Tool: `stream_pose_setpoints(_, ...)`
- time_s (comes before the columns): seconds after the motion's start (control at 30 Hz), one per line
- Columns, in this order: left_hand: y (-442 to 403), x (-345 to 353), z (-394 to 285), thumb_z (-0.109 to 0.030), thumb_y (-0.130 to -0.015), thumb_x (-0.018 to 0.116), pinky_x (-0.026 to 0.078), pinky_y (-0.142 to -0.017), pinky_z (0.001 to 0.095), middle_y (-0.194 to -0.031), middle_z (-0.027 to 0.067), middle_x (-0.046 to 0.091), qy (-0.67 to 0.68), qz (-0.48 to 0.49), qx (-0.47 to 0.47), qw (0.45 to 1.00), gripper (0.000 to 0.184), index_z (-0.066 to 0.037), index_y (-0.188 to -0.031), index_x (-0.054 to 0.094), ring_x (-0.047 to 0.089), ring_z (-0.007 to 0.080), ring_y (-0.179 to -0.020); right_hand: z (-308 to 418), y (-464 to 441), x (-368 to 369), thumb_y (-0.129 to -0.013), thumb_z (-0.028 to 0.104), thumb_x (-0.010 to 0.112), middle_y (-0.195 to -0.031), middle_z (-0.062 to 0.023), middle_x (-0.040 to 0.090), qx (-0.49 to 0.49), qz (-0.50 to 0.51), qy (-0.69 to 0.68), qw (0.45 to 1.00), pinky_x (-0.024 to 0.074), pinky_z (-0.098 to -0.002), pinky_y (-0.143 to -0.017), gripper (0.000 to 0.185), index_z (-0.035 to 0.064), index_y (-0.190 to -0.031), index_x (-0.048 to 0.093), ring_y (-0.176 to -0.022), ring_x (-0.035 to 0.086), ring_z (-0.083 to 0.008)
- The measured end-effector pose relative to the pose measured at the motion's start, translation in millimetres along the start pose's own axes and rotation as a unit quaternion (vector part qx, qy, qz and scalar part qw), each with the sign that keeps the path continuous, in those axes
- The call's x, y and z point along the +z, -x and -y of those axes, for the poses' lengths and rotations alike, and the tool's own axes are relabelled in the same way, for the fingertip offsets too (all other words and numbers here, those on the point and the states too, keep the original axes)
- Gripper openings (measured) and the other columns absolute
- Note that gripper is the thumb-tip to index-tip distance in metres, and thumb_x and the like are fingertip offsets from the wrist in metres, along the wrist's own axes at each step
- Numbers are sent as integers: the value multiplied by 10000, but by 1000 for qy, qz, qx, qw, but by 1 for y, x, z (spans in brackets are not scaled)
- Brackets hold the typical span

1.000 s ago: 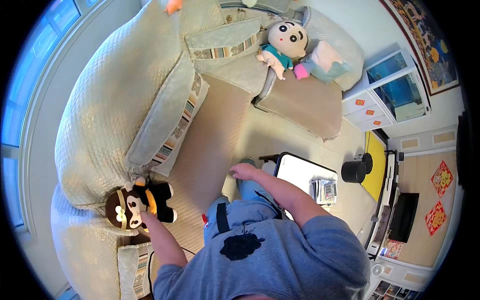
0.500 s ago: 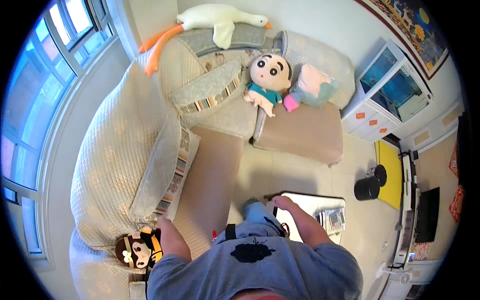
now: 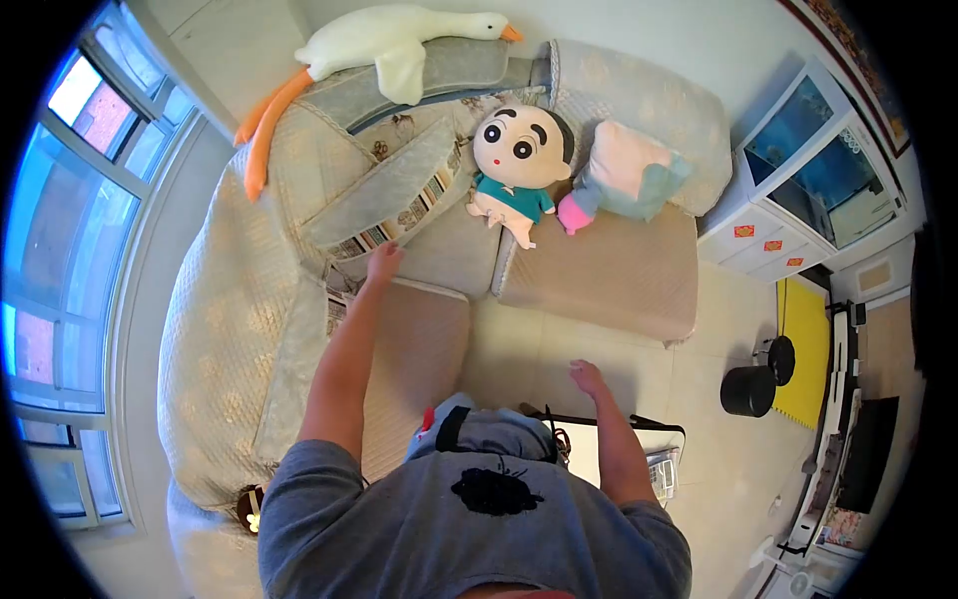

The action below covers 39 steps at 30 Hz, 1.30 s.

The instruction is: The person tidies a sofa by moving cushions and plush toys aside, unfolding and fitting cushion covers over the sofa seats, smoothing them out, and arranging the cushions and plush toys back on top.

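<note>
My left hand (image 3: pixel 384 263) reaches forward over the sofa seat, its fingers partly stretched out at the lower edge of a grey cushion with a striped border (image 3: pixel 394 212). Whether the fingertips touch the cushion I cannot tell. My right hand (image 3: pixel 587 377) hangs in the air over the tiled floor, fingers loosely apart and holding nothing. Ahead of the left hand, a plush boy doll in a green top (image 3: pixel 517 165) leans on the sofa. Beside the doll rests a pink and blue-grey pillow (image 3: pixel 634 170). My left arm partly covers another grey cushion (image 3: pixel 299 369).
A white plush goose (image 3: pixel 399 45) lies along the sofa back. Close by my right side stands a low white table (image 3: pixel 639 439) with stacked items. Farther right are a black bin (image 3: pixel 748 390), a yellow mat (image 3: pixel 801 349) and a white cabinet (image 3: pixel 768 235).
I have moved forward along the sofa. My left hand has gone from beside the near cushion to the farther striped one. My right hand has moved forward, off the table's edge.
</note>
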<state>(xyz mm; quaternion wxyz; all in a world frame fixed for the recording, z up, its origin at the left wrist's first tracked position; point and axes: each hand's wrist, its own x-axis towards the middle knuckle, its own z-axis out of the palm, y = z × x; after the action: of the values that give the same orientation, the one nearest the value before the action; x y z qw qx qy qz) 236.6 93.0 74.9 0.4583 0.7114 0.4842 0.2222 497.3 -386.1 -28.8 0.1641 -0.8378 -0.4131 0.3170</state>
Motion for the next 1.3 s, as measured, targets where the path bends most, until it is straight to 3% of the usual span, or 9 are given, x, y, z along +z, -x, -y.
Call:
stream_pose_setpoints(0.13,-46,54,-42,-228,-706,575,426,-744,313,-932,110,581,-46,39,1,998,390,-44,-1045,514,551,220,-870,28,-43,-29,-759,232,549,-843,-119,598,69,-23,-185,980,439,-288,-681,356,39,-1057,526,-748,565,-174)
stream_pose_setpoints(0.43,-210,135,-134,-276,-681,592,418,-794,371,-1030,144,542,-214,83,82,970,597,-81,-1201,374,521,287,-949,83,-146,-60,-764,186,524,-803,-70,581,133,-17,-391,911,414,-255,-627,364,15,-1084,500,-712,534,-129)
stream_pose_setpoints(0.6,-321,206,-161,-353,-624,657,323,-926,399,-1224,121,396,-267,55,154,950,819,-145,-1288,224,362,306,-1139,106,-197,-61,-773,191,521,-844,-74,581,205,13,-382,901,411,-245,-645,367,17,-1094,489,-737,537,-130)
stream_pose_setpoints(0.8,-367,252,-201,-397,-600,665,267,-930,495,-1281,135,313,-368,172,166,899,895,-199,-1310,158,288,307,-1186,134,-251,-73,-784,200,516,-876,-72,577,196,-34,-460,865,411,-239,-655,367,8,-1094,477,-766,536,-125)
stream_pose_setpoints(0.87,-361,261,-192,-348,-612,654,317,-890,461,-1152,139,450,-369,149,228,889,727,-152,-1230,323,401,303,-1092,123,-272,-67,-790,199,510,-899,-61,571,196,-32,-464,863,412,-236,-658,354,18,-1091,477,-771,536,-121)
stream_pose_setpoints(0.93,-344,265,-179,-240,-633,615,369,-820,419,-886,100,574,-415,181,318,833,342,-108,-934,522,520,264,-897,121,-285,-63,-796,216,510,-911,-45,566,195,-46,-501,842,412,-232,-665,348,30,-1089,480,-768,537,-120)
stream_pose_setpoints(0.97,-325,263,-172,-166,-618,580,407,-703,392,-707,101,572,-328,164,367,855,167,-79,-752,530,548,268,-733,130,-297,-76,-797,228,513,-910,-37,566,190,-56,-530,824,412,-231,-669,348,36,-1087,483,-764,537,-119)
stream_pose_setpoints(1.1,-254,218,-175,-148,-547,636,409,-643,394,-673,123,531,-167,142,397,891,279,-45,-790,546,520,308,-688,149,-334,-110,-800,314,508,-1051,-74,506,227,-82,-582,776,411,-318,-753,484,122,-1214,348,-900,511,-182)
stream_pose_setpoints(1.3,-189,113,-191,-86,-594,679,426,-584,361,-710,172,551,-146,96,212,962,267,-10,-819,559,552,324,-669,218,-371,-126,-812,424,452,-1235,-88,356,181,-45,-667,721,366,-418,-840,621,204,-1310,154,-1057,429,-229)
